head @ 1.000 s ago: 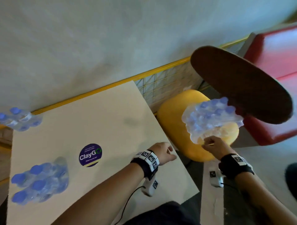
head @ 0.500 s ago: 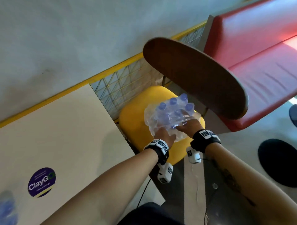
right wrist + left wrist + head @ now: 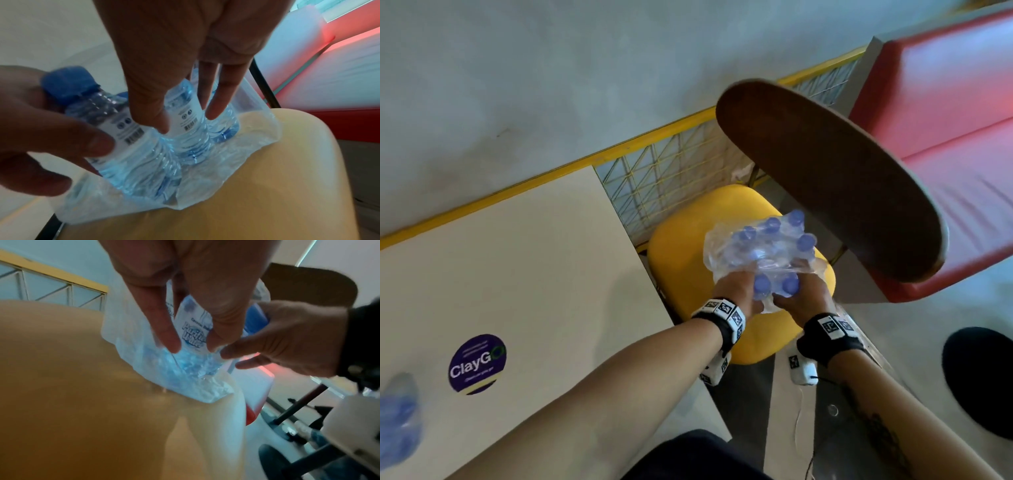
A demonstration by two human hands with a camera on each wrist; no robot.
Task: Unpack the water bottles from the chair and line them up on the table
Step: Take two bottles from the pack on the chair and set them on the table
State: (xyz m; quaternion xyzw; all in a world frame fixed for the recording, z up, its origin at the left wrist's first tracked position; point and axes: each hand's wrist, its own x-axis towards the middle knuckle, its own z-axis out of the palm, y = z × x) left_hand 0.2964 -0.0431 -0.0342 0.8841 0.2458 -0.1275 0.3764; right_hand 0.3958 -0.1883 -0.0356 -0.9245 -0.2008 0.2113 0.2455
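Observation:
A pack of blue-capped water bottles [image 3: 763, 246] sits in torn clear wrap on the yellow chair seat [image 3: 681, 260]. My left hand [image 3: 743, 284] grips the near-left bottle [image 3: 195, 331], thumb and fingers curled round its white label. My right hand [image 3: 803, 294] grips the bottle beside it [image 3: 183, 104], with the thumb on one side and the fingers on the other. Both bottles still stand in the loose wrap [image 3: 216, 162]. In the right wrist view the left hand [image 3: 51, 129] holds its bottle just below the blue cap [image 3: 68, 82]. The beige table [image 3: 517, 274] lies to the left.
The chair's dark brown backrest [image 3: 825, 178] overhangs the pack on the far right. A red bench [image 3: 945, 120] stands behind it and a yellow mesh railing [image 3: 671, 178] runs along the wall. Another wrapped pack [image 3: 397, 421] lies at the table's left edge, near a round sticker [image 3: 477, 364].
My left hand has moved from over the table's edge to the pack. Both hands now hold the two nearest bottles. The view has swung right towards the chair.

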